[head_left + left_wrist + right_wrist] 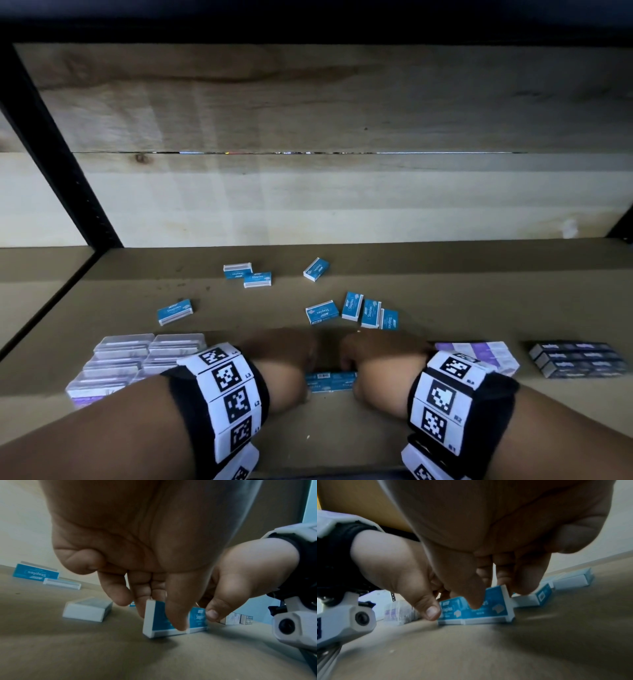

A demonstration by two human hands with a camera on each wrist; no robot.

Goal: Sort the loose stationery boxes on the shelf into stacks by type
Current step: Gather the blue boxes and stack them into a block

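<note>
Staple boxes (pixel 331 381), two of them end to end on their long edges, sit low in the centre of the head view between my hands. My left hand (pixel 281 363) has thumb and fingers curled round the left box (pixel 160 620), thumb on the near blue face; my right hand (pixel 380 363) pinches the right box (pixel 489 609) the same way. From the wrist views both boxes touch the shelf (pixel 239 425), or very nearly.

I judge these to be small stiff card boxes, dense for their size if full, with smooth printed faces that could slip under a light pinch. The broad blue faces look the best place to hold, thumb on one and fingers on the other, near the middle, away from the white ends where a sleeve could slide open. Standing on edge they look easy to tip.

Eight more blue boxes (pixel 352 306) lie loose above my hands at mid-frame. Clear cases (pixel 126 356) are stacked at lower left, purple-and-white packs (pixel 486 356) and dark boxes (pixel 575 358) at lower right.

My fingers behind the held boxes are hidden in every view, so I cannot tell how firmly they press. The head view covers most of both boxes with my wrists, the wrist views are blurred, and I cannot read the dark boxes' print.
</note>
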